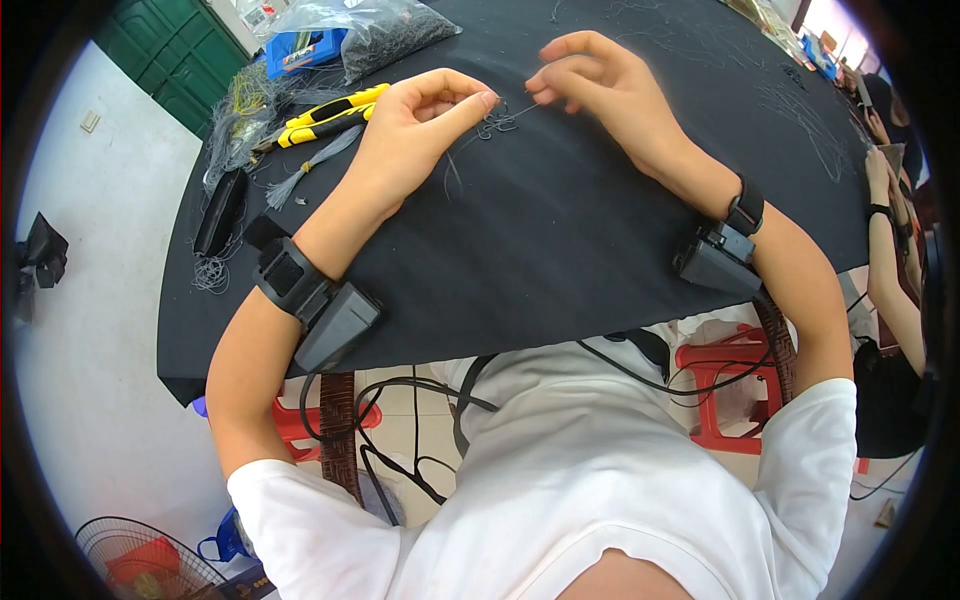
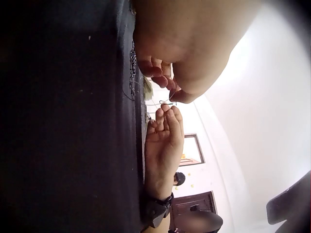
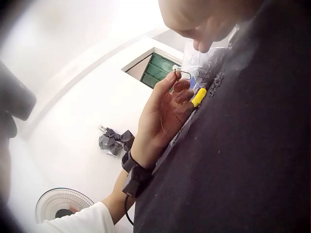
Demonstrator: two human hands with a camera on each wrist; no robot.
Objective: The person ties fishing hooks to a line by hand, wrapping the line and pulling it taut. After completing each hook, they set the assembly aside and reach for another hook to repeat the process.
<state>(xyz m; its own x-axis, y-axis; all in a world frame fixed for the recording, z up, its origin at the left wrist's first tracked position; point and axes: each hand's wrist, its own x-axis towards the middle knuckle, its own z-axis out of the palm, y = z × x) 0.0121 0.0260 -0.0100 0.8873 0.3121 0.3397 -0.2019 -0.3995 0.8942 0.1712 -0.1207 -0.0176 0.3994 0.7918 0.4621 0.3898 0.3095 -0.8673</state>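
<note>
Between thumb and forefinger, my left hand [image 1: 415, 125] pinches a small fishing hook [image 3: 184, 74], its bend showing past the fingertips in the right wrist view. My right hand [image 1: 615, 100] is a short way to the right, its thumb and fingertips brought together on a thin fishing line [image 1: 522, 112] that runs toward the left fingertips. Below and between the hands, a small pile of dark hooks [image 1: 495, 126] lies on the black cloth. In the left wrist view both hands [image 2: 165, 145] face each other just above the table.
Yellow-and-black pliers [image 1: 325, 118], a tied bundle of line [image 1: 312, 168] and a black case [image 1: 220, 213] lie left of my left hand. Behind stand a bag of dark hooks [image 1: 400, 40] and a blue box [image 1: 303, 52]. Loose lines [image 1: 805, 125] lie right. Another person's arm [image 1: 882, 235] is at the right edge.
</note>
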